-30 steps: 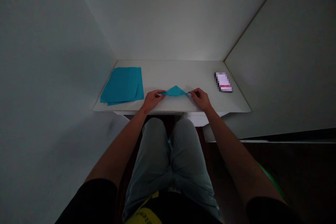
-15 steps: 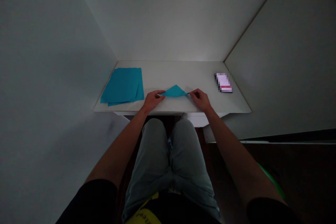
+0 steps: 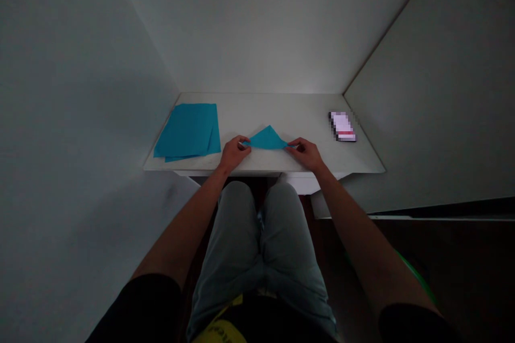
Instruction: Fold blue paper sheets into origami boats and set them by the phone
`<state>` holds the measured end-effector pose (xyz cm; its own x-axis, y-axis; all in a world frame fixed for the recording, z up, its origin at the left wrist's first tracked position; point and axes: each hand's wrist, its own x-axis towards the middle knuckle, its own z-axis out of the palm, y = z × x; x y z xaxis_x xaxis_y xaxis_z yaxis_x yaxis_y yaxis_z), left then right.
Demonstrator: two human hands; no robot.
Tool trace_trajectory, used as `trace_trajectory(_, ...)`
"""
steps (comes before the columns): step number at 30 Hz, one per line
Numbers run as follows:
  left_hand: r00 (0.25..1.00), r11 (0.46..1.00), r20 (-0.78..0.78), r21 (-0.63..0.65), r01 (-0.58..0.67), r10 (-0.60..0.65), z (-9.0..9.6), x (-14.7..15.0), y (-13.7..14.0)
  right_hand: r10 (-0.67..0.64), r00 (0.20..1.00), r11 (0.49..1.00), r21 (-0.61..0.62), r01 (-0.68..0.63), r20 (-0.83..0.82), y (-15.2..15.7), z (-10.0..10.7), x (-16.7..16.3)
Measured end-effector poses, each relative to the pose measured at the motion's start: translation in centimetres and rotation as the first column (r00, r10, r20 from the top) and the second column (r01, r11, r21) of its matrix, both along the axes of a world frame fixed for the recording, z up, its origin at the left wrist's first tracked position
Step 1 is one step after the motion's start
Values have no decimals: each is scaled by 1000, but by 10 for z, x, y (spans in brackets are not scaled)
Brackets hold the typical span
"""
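A folded piece of blue paper (image 3: 268, 138), triangular with its peak pointing away from me, is held near the front of the white table (image 3: 277, 110). Its left corner is pinched between the thumb and fingers of my left hand (image 3: 235, 152). At the opposite corner, my right hand (image 3: 306, 153) grips the paper the same way. Both corner tips are partly hidden by the fingers. To the left of my left hand lies a stack of flat blue paper sheets (image 3: 187, 129), their edges not quite lined up.
A phone (image 3: 343, 126), its screen lit and blurred, lies on the table's right side. Walls stand close at the left, back and right. My legs (image 3: 257, 236) are under the table's front edge, beside a white drawer front (image 3: 300, 183).
The folded paper's peak has risen or tilted slightly away from me. My right hand has shifted its fingers a little on the right corner; the stack and phone are unmoved.
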<state>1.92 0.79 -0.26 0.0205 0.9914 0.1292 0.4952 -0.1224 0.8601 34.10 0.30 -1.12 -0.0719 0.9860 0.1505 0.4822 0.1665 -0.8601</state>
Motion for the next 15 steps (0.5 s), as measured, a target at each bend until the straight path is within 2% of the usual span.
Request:
trace_trajectory(7,996,1000,82,-13,26,-24,1,1,0,-25,1000,1000,4,25,-5,1,0,0)
trace_trajectory(15,998,999,56,-29,18,-17,-3,-1,0,-31,1000,999,12,31,0,-1,3,-1)
